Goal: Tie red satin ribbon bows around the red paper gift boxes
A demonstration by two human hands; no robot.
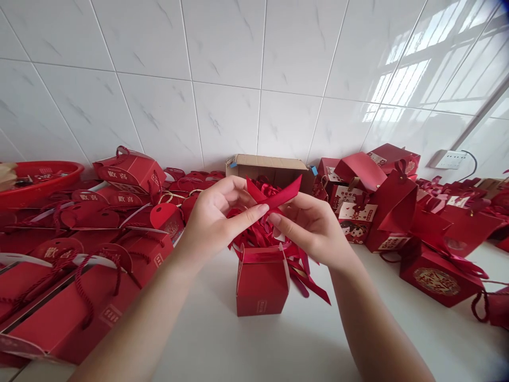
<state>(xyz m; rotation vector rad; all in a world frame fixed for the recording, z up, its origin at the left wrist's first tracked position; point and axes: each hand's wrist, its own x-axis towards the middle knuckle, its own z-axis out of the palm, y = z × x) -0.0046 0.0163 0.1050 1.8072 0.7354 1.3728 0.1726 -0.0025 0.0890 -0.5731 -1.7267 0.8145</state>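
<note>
A small red gift box [261,281] stands on the white counter [254,345] in front of me. Just above it, both hands pinch a red ribbon [274,195] whose two ends cross and stick up. My left hand [217,217] grips the ribbon from the left with thumb and forefinger closed. My right hand [312,225] holds it from the right, fingers curled. More ribbon tails [308,278] hang down beside the box on its right.
Flat and folded red boxes with rope handles [79,286] are stacked at left. An open cardboard carton [270,167] of red ribbons sits against the tiled wall. Assembled red boxes [433,265] crowd the right. A red basin [40,178] sits far left.
</note>
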